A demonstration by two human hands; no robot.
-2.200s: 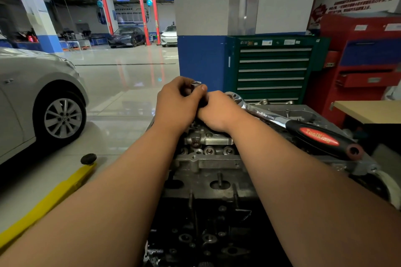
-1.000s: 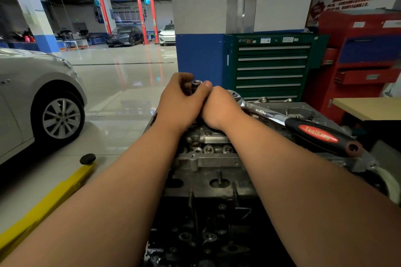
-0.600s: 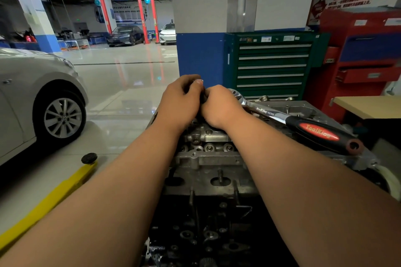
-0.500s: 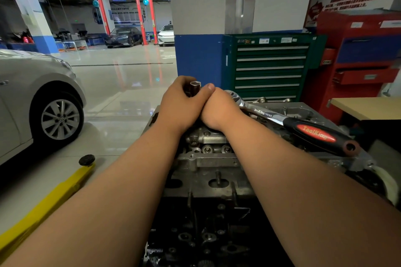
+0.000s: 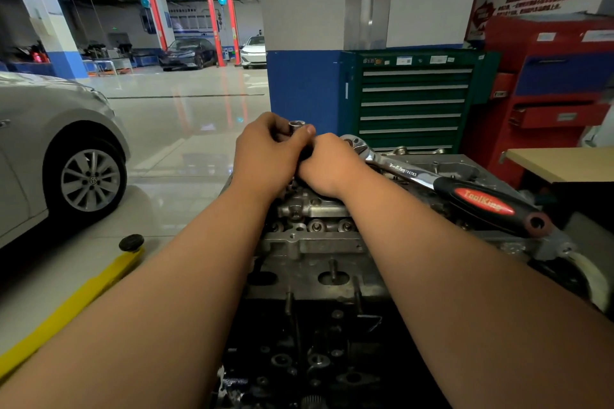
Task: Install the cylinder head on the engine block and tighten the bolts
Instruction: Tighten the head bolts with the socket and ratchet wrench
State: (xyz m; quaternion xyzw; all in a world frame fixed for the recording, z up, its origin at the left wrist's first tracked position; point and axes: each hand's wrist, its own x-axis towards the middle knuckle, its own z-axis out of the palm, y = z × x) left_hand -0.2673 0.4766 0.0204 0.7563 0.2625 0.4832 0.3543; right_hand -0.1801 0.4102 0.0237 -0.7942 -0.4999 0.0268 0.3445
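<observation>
The cylinder head [image 5: 309, 242] sits in place, the left hand [image 5: 265, 156] pinches a socket [image 5: 296, 125], the right hand [image 5: 329, 166] hides its fingers, and the ratchet [image 5: 432, 183] lies unused, so I think the tightening is not finished.

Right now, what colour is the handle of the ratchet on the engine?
Black, with a red oval label; the ratchet handle shows best in the head view.

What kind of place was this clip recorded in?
Most likely a car repair workshop: a silver car parked at left, red lift posts farther back, and a green tool cabinet.
</observation>
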